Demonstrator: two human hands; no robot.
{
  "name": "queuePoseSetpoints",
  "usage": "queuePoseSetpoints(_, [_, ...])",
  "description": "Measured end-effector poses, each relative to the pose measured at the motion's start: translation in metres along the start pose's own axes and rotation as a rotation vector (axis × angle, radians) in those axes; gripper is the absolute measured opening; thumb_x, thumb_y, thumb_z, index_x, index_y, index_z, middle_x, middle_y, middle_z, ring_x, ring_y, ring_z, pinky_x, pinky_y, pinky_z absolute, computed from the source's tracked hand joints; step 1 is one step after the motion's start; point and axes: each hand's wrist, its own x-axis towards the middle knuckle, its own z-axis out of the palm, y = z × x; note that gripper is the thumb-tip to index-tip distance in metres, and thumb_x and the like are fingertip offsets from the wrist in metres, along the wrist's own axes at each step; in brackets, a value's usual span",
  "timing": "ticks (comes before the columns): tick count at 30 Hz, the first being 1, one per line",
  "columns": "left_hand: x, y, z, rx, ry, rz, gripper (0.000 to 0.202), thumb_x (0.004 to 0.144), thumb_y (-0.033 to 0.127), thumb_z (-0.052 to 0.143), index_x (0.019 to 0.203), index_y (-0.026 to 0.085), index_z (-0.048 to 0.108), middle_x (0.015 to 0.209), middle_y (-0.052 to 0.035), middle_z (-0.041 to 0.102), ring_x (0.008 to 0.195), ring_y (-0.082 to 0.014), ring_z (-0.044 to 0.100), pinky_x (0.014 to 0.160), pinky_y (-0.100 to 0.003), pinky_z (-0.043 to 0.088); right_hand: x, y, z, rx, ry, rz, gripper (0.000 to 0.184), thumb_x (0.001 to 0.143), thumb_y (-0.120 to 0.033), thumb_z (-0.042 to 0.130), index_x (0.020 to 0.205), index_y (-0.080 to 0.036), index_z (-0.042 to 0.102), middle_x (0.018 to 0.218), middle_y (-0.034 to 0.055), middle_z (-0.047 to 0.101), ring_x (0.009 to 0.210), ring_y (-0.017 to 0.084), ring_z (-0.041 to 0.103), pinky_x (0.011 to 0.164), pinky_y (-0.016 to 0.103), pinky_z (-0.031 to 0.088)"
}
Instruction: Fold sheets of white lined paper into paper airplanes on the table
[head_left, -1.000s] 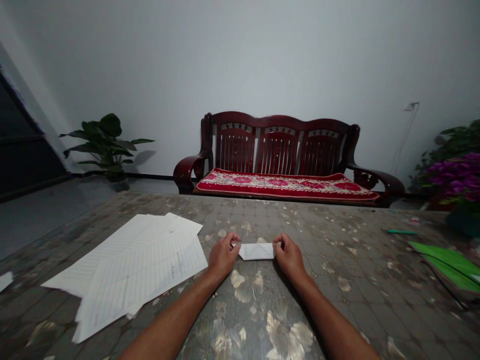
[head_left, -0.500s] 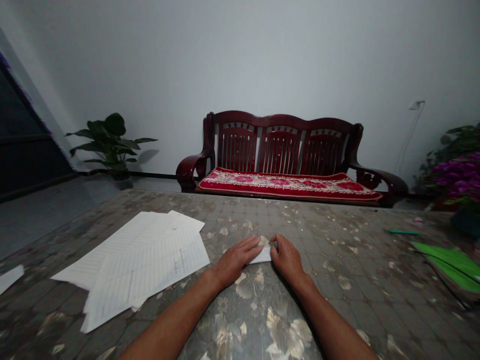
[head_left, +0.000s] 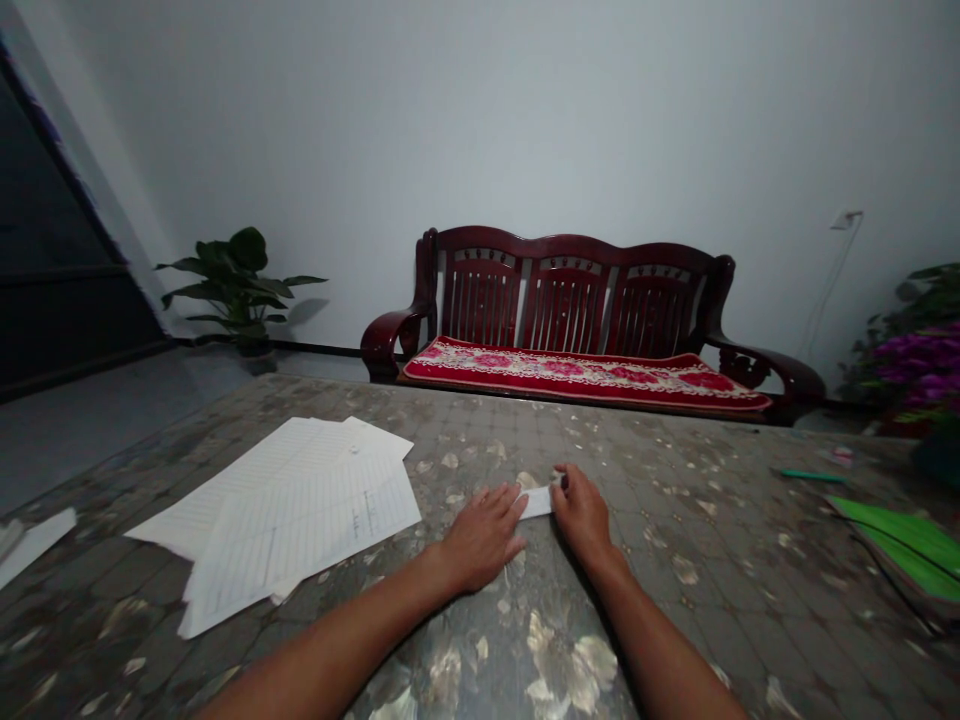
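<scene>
A small white strip of folded paper [head_left: 536, 502] lies on the patterned tabletop between my hands. My left hand [head_left: 484, 535] rests flat over its left end, with the fingers stretched out and the thumb apart. At the right end, my right hand [head_left: 581, 510] is closed, its curled fingers gripping the paper's edge. Both ends of the strip are hidden under my hands. Left of them, several loose sheets of lined paper [head_left: 300, 520] overlap on the table, some with handwriting.
More white paper [head_left: 37, 545] lies at the far left. On the right are a green pen [head_left: 812, 475], a green book [head_left: 900, 540] and dark-framed glasses [head_left: 885, 572]. Beyond the table [head_left: 675, 640] stands a red wooden bench [head_left: 566, 300]. A potted plant [head_left: 244, 280] is behind at left.
My left hand has turned flatter, with its thumb now spread toward me. More of the white strip shows between my hands. The whole view has shifted slightly.
</scene>
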Motion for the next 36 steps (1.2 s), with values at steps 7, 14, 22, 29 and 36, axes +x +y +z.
queuePoseSetpoints(7, [0.024,-0.015,0.007,-0.164,0.083,0.020,0.048,0.097,0.021,0.040,0.145,0.019,0.043,0.152,-0.0113,0.042,0.144,-0.0250,0.032,0.118,-0.048,0.027,-0.018,-0.013,0.010,0.214,-0.097,-0.373,0.053,0.100,-0.037,0.034,0.149,-0.017,0.037,0.153,0.0125,0.039,0.142,0.023,0.034,0.116,0.044,0.031])
queuePoseSetpoints(14, [0.009,-0.017,-0.011,-0.313,-0.001,0.138,0.061,0.099,0.031,0.042,0.155,0.029,0.019,0.159,-0.0047,0.031,0.145,-0.0223,0.031,0.119,-0.044,0.028,-0.031,-0.022,0.018,0.074,-0.437,-0.377,0.067,0.102,-0.051,0.025,0.156,-0.013,0.017,0.159,0.0158,0.021,0.147,0.029,0.023,0.119,0.052,0.021])
queuePoseSetpoints(22, [-0.009,-0.025,-0.016,-0.115,-0.154,0.090,0.062,0.100,0.046,0.038,0.154,0.020,0.024,0.160,-0.0114,0.026,0.148,-0.0266,0.023,0.121,-0.047,0.018,-0.027,-0.021,-0.002,-0.153,-0.524,-0.363,0.069,0.101,-0.053,0.021,0.152,-0.008,0.029,0.159,0.0142,0.022,0.148,0.026,0.017,0.121,0.047,0.015])
queuePoseSetpoints(29, [-0.026,-0.024,-0.023,-0.061,-0.113,0.057,0.057,0.099,0.039,0.042,0.152,0.022,0.029,0.158,-0.0103,0.029,0.147,-0.0238,0.025,0.120,-0.045,0.020,-0.021,0.002,-0.012,-0.230,-0.452,-0.300,0.058,0.099,-0.045,0.035,0.149,-0.015,0.038,0.156,0.0125,0.029,0.146,0.027,0.024,0.118,0.052,0.020])
queuePoseSetpoints(36, [-0.033,-0.023,-0.022,-0.039,-0.093,0.021,0.056,0.097,0.037,0.047,0.150,0.024,0.035,0.158,-0.0085,0.032,0.147,-0.0254,0.026,0.119,-0.046,0.021,-0.027,-0.010,-0.004,-0.226,-0.331,-0.321,0.059,0.099,-0.045,0.036,0.148,-0.012,0.041,0.155,0.0156,0.033,0.145,0.028,0.027,0.119,0.052,0.016])
